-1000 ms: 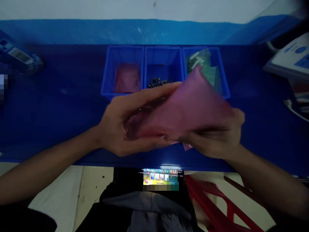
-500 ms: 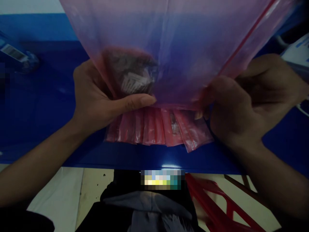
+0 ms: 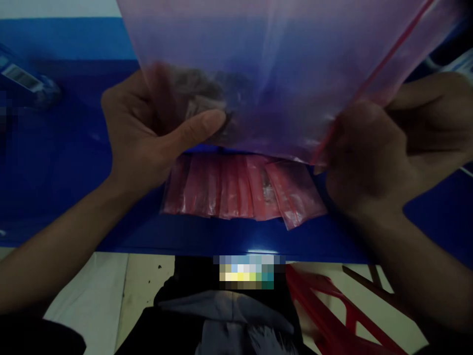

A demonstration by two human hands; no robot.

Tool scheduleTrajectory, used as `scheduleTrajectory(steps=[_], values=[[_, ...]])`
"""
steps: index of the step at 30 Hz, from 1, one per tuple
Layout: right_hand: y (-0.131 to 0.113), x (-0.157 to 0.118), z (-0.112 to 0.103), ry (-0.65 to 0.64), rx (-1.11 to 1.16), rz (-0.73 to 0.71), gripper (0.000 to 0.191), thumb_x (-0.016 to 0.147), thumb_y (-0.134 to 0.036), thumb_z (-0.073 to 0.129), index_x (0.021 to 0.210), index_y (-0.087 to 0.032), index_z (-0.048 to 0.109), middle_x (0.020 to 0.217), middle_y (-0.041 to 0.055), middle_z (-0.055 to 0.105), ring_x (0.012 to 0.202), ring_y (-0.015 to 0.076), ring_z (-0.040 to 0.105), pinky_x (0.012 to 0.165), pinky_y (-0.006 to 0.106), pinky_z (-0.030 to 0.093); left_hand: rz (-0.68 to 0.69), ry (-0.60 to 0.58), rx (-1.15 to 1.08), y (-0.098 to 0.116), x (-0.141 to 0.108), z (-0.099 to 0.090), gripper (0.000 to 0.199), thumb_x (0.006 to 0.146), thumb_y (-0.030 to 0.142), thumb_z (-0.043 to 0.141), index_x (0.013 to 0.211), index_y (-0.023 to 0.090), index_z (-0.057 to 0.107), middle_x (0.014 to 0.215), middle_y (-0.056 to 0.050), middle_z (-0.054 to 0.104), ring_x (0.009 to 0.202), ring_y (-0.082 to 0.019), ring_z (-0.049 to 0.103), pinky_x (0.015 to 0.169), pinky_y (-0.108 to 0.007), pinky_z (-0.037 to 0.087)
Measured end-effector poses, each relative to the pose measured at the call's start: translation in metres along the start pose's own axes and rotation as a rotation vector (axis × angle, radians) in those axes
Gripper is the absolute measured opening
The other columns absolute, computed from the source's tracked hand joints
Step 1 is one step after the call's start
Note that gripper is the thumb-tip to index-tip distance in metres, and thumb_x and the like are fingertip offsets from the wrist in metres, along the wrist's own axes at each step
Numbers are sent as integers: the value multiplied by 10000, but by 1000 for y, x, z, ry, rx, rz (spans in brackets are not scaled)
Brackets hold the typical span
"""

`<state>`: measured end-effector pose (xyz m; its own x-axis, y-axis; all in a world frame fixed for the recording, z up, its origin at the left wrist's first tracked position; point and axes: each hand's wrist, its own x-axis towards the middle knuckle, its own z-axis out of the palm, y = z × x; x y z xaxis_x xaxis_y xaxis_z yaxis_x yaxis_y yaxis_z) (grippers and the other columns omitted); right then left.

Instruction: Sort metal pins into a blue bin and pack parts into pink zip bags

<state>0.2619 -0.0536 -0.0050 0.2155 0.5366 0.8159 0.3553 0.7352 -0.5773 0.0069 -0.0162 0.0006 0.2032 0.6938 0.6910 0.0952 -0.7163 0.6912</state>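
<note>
A large see-through pink plastic bag [image 3: 295,74] is held up above the blue table [image 3: 74,197]. My left hand [image 3: 136,128] grips its lower left part, thumb across the front, over a dark packet [image 3: 199,88] with pale pieces that shows through the plastic. My right hand [image 3: 391,148] is closed on the bag's lower right side, beside a red strip along its edge. Several small pink bags [image 3: 229,190] lie overlapping in a row on the table below the large bag.
At the far left lies a blue package [image 3: 27,81] with a barcode label. A red plastic stool [image 3: 325,305] stands below the table's front edge at the right. White cable-like pieces show at the right edge.
The large bag has shifted slightly right, and its lower edge has lifted at the left, showing more of the small bags. My left thumb has moved up and left over the packet.
</note>
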Motion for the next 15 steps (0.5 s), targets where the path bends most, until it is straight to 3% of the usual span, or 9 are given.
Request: scheduleTrajectory(steps=[2,4,8,12,15], values=[[5,1,2,70,-17,-6,159,800,-366,821,711,-245,767,606,-16,646,482,113,494,488,293,339,21,9,-22,-1,1,1,169,793,176,867,790,152,700,840,15,746,813,-114,718,722,-235,620],[9,0,3,58,-52,-2,201,800,-412,810,688,-256,749,582,-25,629,486,123,521,484,297,356,36,2,14,0,1,2,190,823,202,845,759,156,672,780,32,713,765,-94,694,675,-211,589],[8,-2,2,9,-89,-16,160,814,-442,777,767,-290,756,606,-48,647,503,132,571,458,302,380,44,29,140,4,-1,2,409,869,319,810,636,169,509,621,50,508,622,-43,558,597,-194,522],[-2,-5,1,20,-129,70,178,836,-437,769,736,-292,746,663,-33,676,530,136,571,483,315,396,44,9,240,2,-1,-6,176,847,275,831,857,189,677,665,59,507,598,-24,462,522,-186,408],[-6,-4,5,27,-114,88,122,839,-388,785,773,-288,762,673,-25,680,588,143,592,522,314,398,100,-41,248,0,-1,-12,192,818,270,850,952,196,734,655,67,535,556,-32,451,507,-200,426]])
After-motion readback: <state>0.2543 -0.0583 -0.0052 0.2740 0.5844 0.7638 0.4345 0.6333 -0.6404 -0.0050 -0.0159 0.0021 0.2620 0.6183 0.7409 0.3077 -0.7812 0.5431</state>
